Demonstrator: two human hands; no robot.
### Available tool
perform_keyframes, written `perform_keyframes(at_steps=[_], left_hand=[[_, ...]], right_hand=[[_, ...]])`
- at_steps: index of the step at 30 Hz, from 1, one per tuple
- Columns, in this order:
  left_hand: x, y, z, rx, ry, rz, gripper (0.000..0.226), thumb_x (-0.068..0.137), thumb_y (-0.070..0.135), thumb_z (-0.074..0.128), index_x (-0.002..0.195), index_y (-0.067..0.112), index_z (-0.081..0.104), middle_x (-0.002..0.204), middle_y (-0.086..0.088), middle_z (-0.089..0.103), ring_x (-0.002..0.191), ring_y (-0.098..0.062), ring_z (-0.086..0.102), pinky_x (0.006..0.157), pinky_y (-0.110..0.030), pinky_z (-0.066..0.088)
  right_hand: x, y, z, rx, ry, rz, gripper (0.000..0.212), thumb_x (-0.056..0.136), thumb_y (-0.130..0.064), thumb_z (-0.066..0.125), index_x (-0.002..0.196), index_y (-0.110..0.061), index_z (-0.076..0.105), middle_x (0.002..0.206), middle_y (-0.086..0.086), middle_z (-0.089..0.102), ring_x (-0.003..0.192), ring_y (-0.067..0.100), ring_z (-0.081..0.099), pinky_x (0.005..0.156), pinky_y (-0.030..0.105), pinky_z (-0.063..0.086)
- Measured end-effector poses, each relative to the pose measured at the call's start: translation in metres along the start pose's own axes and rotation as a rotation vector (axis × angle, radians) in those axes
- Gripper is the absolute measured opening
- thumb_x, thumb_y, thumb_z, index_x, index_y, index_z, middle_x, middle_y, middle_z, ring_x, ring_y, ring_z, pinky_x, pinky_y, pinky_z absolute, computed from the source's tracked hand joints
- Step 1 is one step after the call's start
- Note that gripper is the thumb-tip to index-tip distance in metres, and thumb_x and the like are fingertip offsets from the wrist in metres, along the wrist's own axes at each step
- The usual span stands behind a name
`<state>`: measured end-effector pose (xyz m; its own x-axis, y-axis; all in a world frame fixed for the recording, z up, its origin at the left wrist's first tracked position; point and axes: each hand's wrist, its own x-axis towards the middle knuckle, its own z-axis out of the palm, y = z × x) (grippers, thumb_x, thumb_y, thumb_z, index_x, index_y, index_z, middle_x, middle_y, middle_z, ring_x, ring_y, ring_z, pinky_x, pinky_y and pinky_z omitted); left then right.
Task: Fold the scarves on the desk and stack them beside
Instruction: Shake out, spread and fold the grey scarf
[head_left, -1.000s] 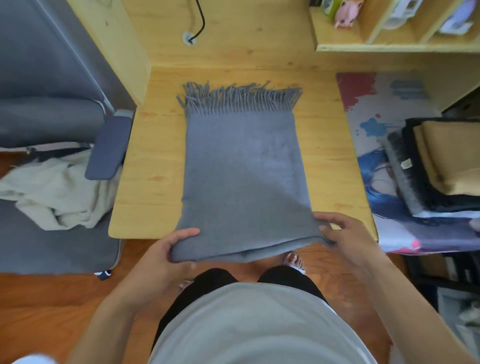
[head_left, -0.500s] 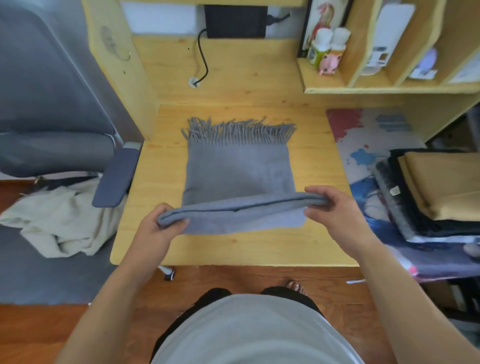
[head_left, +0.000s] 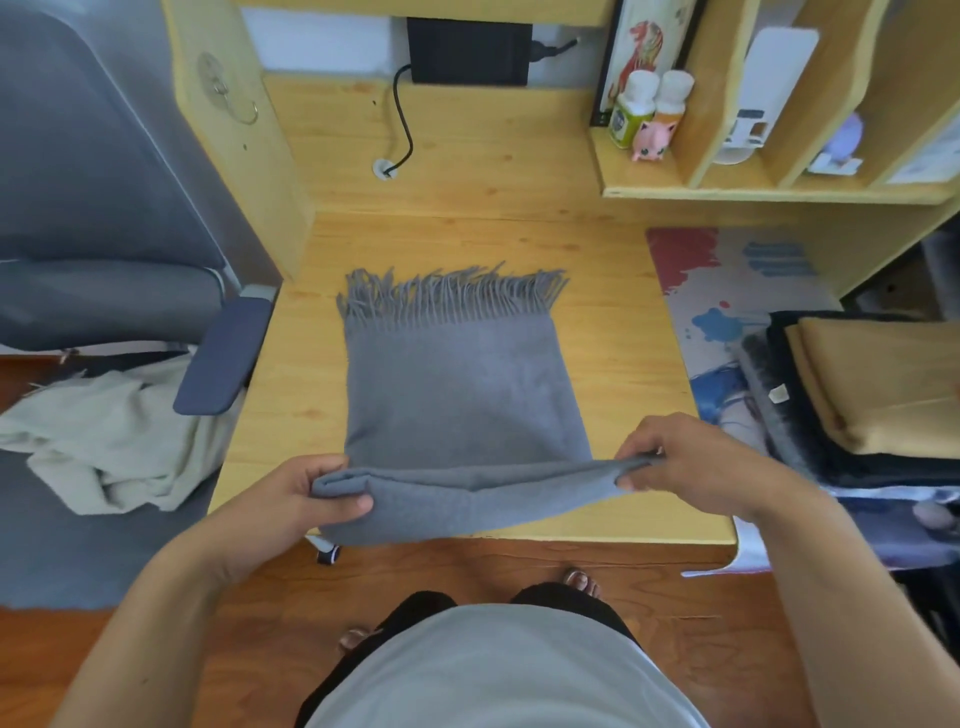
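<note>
- Scarf (head_left: 457, 395), grey, lies in the centre of the frame on the wooden desk (head_left: 618, 364), fringe toward the top, its near end lifted off the desk edge.
- Left hand (head_left: 306, 499) pinches the lower-left corner of that raised end, thumb on top and fingers curled under the cloth.
- Right hand (head_left: 691, 467) pinches the lower-right corner the same way, fingertips closed on the doubled edge; between the two hands the fold line runs taut and almost level.
- The step in hand looks like carrying this near end up over the flat part toward the fringe.
- To do it well, I judge both hands should travel together at equal height, so the side edges land on the side edges beneath.
- Keeping the stretch between the corners should stop the middle sagging into a crease.
- Landing the edge just below the fringe would likely hide the tassels in a later fold.
- Stack of folded scarves (head_left: 872, 395), tan on dark, waits at the right edge of the frame, the likely destination.
</note>
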<state>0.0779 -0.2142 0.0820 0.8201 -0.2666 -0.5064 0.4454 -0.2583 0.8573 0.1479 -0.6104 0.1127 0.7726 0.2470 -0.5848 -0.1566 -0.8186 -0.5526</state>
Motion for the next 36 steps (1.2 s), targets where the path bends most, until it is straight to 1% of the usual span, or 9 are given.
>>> perform_keyframes(at_steps=[4, 7, 10, 13, 17, 21, 25, 32, 36], left_hand=[[-0.005, 0.024, -0.016, -0.022, -0.047, 0.045, 0.038, 0.081, 0.035, 0.082, 0.061, 0.026, 0.051, 0.069, 0.006, 0.044, 0.066, -0.008, 0.043, 0.061, -0.023, 0.034], [0.018, 0.047, -0.034, -0.203, 0.108, 0.099, 0.033, 0.084, 0.027, 0.078, 0.062, 0.023, 0.053, 0.072, 0.001, 0.051, 0.067, -0.012, 0.052, 0.065, -0.028, 0.039], [0.079, 0.054, -0.055, -0.382, 0.372, 0.056, 0.012, 0.095, 0.028, 0.068, 0.092, 0.017, 0.065, 0.101, -0.006, 0.072, 0.089, -0.018, 0.07, 0.084, -0.041, 0.05], [0.132, 0.027, -0.059, -0.395, 0.468, -0.15, 0.034, 0.102, 0.046, 0.058, 0.115, 0.016, 0.068, 0.11, -0.003, 0.077, 0.098, -0.023, 0.074, 0.089, -0.045, 0.055], [0.15, -0.021, -0.037, -0.297, 0.538, -0.339, 0.037, 0.096, 0.04, 0.069, 0.116, 0.008, 0.069, 0.103, -0.01, 0.078, 0.086, -0.029, 0.077, 0.078, -0.048, 0.062], [0.117, -0.034, -0.008, -0.278, 0.599, -0.386, 0.025, 0.098, 0.039, 0.067, 0.106, 0.016, 0.067, 0.101, -0.002, 0.075, 0.085, -0.022, 0.074, 0.064, -0.035, 0.055], [0.087, -0.051, 0.008, -0.022, 0.561, -0.376, 0.015, 0.099, 0.04, 0.064, 0.101, 0.025, 0.064, 0.098, 0.003, 0.071, 0.085, -0.019, 0.07, 0.066, -0.036, 0.051], [0.075, -0.08, 0.04, 0.225, 0.783, -0.337, 0.024, 0.107, 0.035, 0.042, 0.088, 0.02, 0.044, 0.073, -0.008, 0.053, 0.061, -0.025, 0.053, 0.054, -0.037, 0.033], [0.079, -0.079, 0.052, 0.333, 0.841, -0.378, 0.021, 0.107, 0.034, 0.042, 0.087, 0.031, 0.037, 0.074, 0.001, 0.058, 0.07, -0.022, 0.056, 0.07, -0.045, 0.047]], right_hand=[[0.0, -0.008, -0.025, 0.124, -0.059, -0.134, 0.012, 0.087, -0.018, 0.078, 0.081, -0.026, 0.073, 0.091, 0.004, 0.066, 0.079, 0.015, 0.056, 0.072, 0.031, 0.04], [0.036, -0.024, -0.048, 0.251, 0.037, -0.202, 0.009, 0.092, -0.015, 0.072, 0.085, -0.014, 0.067, 0.077, 0.003, 0.058, 0.072, 0.012, 0.049, 0.069, 0.034, 0.033], [0.117, -0.046, -0.053, 0.476, 0.174, -0.184, 0.01, 0.093, -0.012, 0.071, 0.089, -0.009, 0.062, 0.083, 0.004, 0.059, 0.074, 0.017, 0.053, 0.068, 0.033, 0.04], [0.205, -0.039, -0.019, 0.663, 0.233, 0.007, 0.02, 0.09, -0.016, 0.076, 0.104, -0.015, 0.062, 0.105, 0.008, 0.07, 0.086, 0.021, 0.068, 0.078, 0.041, 0.057], [0.257, -0.007, 0.024, 0.566, 0.353, 0.197, 0.025, 0.088, -0.023, 0.078, 0.107, -0.009, 0.071, 0.099, 0.006, 0.074, 0.082, 0.023, 0.071, 0.073, 0.036, 0.058], [0.261, -0.002, 0.034, 0.437, 0.444, 0.195, 0.033, 0.087, -0.03, 0.075, 0.115, -0.017, 0.065, 0.107, 0.004, 0.071, 0.093, 0.027, 0.07, 0.08, 0.043, 0.059], [0.252, -0.017, 0.042, 0.22, 0.483, 0.156, 0.055, 0.088, -0.024, 0.075, 0.137, -0.018, 0.052, 0.123, 0.009, 0.067, 0.111, 0.033, 0.065, 0.089, 0.04, 0.053], [0.239, -0.032, 0.061, -0.045, 0.605, 0.123, 0.053, 0.099, -0.021, 0.059, 0.148, -0.022, 0.039, 0.12, 0.02, 0.066, 0.109, 0.042, 0.062, 0.078, 0.041, 0.046], [0.236, -0.035, 0.071, -0.151, 0.649, 0.073, 0.05, 0.102, -0.018, 0.052, 0.149, -0.02, 0.036, 0.112, 0.021, 0.068, 0.1, 0.042, 0.064, 0.069, 0.038, 0.039]])
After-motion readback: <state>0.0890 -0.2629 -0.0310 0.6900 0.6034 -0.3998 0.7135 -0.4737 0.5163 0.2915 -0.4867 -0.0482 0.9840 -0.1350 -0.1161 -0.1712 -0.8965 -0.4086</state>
